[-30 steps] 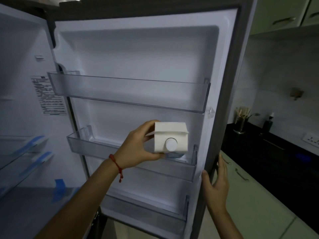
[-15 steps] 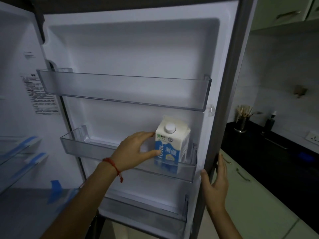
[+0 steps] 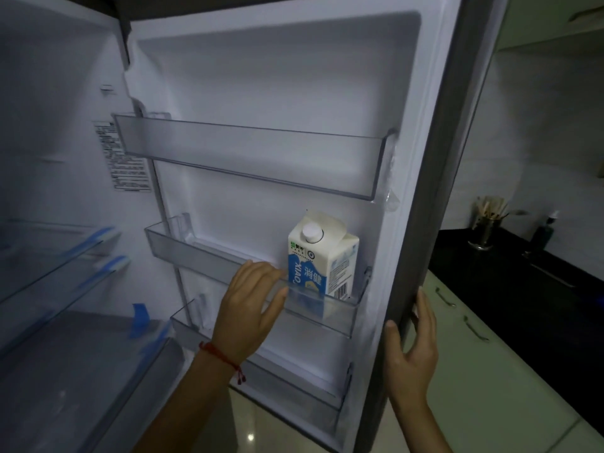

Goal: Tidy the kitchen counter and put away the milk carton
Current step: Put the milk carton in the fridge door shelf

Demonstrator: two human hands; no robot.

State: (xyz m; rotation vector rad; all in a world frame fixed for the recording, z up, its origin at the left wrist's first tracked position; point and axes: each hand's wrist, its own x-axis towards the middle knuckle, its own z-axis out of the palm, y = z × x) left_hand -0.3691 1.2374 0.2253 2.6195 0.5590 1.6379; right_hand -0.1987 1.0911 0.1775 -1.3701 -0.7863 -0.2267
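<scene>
Fridge door (image 3: 294,93) open, right hand (image 3: 412,351) gripping its edge. Milk carton (image 3: 322,256) upright in middle door shelf (image 3: 202,253), right end: stowed. Left hand (image 3: 250,308) open, empty, just beside it. Left: close door, worktop (image 3: 523,273) tidying.

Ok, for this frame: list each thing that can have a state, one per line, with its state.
Fridge door: open.
Milk carton: upright, cap on, standing at the right end of the middle door shelf.
Middle door shelf: holds only the carton.
Top door shelf: empty.
Left hand: open, off the carton, in front of the middle shelf.
Right hand: gripping the door's edge.
</scene>
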